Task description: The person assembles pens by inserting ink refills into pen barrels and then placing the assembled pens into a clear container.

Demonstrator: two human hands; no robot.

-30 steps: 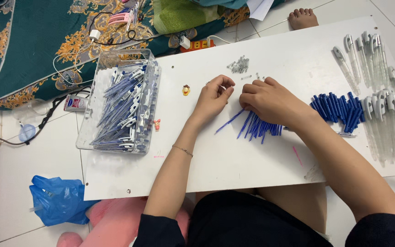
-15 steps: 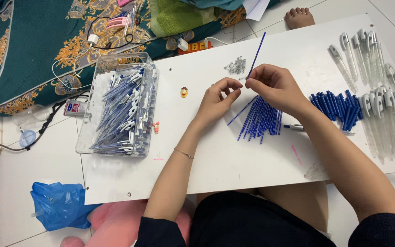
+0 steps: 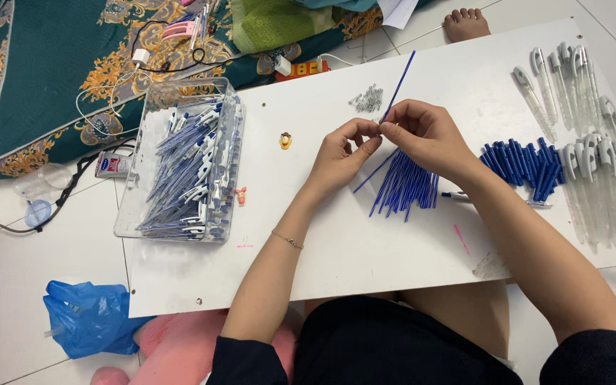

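Thin blue refill [image 3: 398, 84] sits above tabletop center, pinched at its lower end, shaft angled up toward 1 o'clock. Right hand [image 3: 428, 135] grip is narrow, thumb and forefinger closed on the refill's lower end. Left hand [image 3: 341, 153] comes in from 8 o'clock, its fingertips [image 3: 373, 130] meeting the right hand's at that same end; pinch looks closed, can't tell if it's clamping the refill itself or some small part on it. Thin bracelet [image 3: 288, 241] on the left wrist. Directly under the hands, toward 5 o'clock: loose pile of blue refills [image 3: 404, 187] fanned on the white tabletop [image 3: 336, 249]. At 12 o'clock from the left hand, small heap of tiny metal springs [image 3: 368, 98]. At 3 o'clock from the refill pile: cluster of short blue caps [image 3: 523, 162]. Further out at 3 o'clock, rows of clear pen barrels [image 3: 593, 142] running to the tabletop's right edge. At 9 o'clock, well apart from the hands: clear plastic bin [image 3: 131, 214] full of assembled blue-and-white pens [image 3: 190, 164]. Two small figurine-like bits between bin and hands, too small to identify. Off the tabletop: blue plastic bag [image 3: 87, 317] on the floor at 7 o'clock, teal patterned mat [image 3: 44, 85] with cables at 10 o'clock, someone's bare foot [image 3: 465, 21] at 12 o'clock.
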